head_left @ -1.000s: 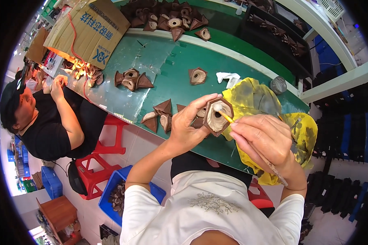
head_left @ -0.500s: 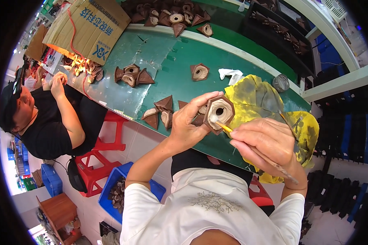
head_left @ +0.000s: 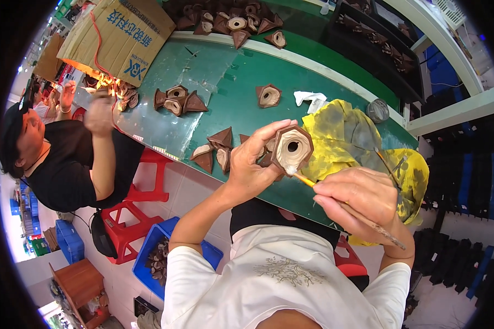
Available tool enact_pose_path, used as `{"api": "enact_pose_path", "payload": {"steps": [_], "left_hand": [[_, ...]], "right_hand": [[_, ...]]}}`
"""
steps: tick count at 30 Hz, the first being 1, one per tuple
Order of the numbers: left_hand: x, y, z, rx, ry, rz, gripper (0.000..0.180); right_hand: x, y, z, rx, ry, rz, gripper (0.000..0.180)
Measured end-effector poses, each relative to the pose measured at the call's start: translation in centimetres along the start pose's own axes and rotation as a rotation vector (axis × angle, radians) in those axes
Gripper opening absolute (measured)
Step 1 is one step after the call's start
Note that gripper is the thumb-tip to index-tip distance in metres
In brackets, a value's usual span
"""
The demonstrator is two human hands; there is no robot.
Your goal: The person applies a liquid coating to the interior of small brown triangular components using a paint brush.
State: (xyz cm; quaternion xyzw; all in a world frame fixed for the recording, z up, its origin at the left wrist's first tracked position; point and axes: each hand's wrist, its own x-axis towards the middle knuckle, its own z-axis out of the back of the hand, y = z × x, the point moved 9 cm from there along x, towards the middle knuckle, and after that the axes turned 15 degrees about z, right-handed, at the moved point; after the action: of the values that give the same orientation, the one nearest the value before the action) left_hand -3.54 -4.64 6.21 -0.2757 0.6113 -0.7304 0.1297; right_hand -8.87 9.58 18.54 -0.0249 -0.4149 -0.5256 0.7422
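My left hand (head_left: pixel 252 159) is closed round a brown, many-sided hollow piece (head_left: pixel 308 149) with a cream inside and a dark hole at its middle. My right hand (head_left: pixel 362 200) grips a paintbrush (head_left: pixel 346 207) with a yellow section near its bristles. The brush's pale tip touches the lower rim of the piece. Just left of my left hand, several similar brown pieces (head_left: pixel 219 147) lie on the green table (head_left: pixel 241 77). A single piece (head_left: pixel 269 96) rests farther back.
A paint-stained yellow cloth (head_left: pixel 340 129) with another brush (head_left: pixel 388 164) lies at the right. Beyond are a white crumpled cloth (head_left: pixel 311 100) and a round grey container (head_left: pixel 377 111). Leftward sit a cardboard box (head_left: pixel 121 38) and a co-worker (head_left: pixel 60 159). A blue crate (head_left: pixel 148 252) stands on the floor.
The brush tip has moved from inside the piece down to its lower rim, and the piece has tilted slightly. The co-worker's hands have moved apart and one is blurred.
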Motion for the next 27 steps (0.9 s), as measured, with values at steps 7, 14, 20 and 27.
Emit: {"api": "enact_pose_path", "payload": {"steps": [7, 14, 20, 27], "left_hand": [[-0.2, -0.2, -0.5, -0.05, 0.0, -0.022, 0.071], [0.0, 0.2, -0.6, -0.04, 0.008, 0.001, 0.075], [0.0, -0.3, -0.8, 0.015, -0.01, -0.036, 0.073], [-0.2, 0.1, -1.0, 0.042, -0.036, -0.052, 0.068]], "right_hand": [[0.2, -1.2, 0.4, 0.0, -0.113, -0.148, 0.019], [-1.3, -0.8, 0.4, 0.027, -0.041, -0.119, 0.018], [-1.2, -1.1, 0.4, 0.049, -0.099, -0.125, 0.02], [-1.7, -1.5, 1.6, -0.164, -0.037, -0.079, 0.022]]}}
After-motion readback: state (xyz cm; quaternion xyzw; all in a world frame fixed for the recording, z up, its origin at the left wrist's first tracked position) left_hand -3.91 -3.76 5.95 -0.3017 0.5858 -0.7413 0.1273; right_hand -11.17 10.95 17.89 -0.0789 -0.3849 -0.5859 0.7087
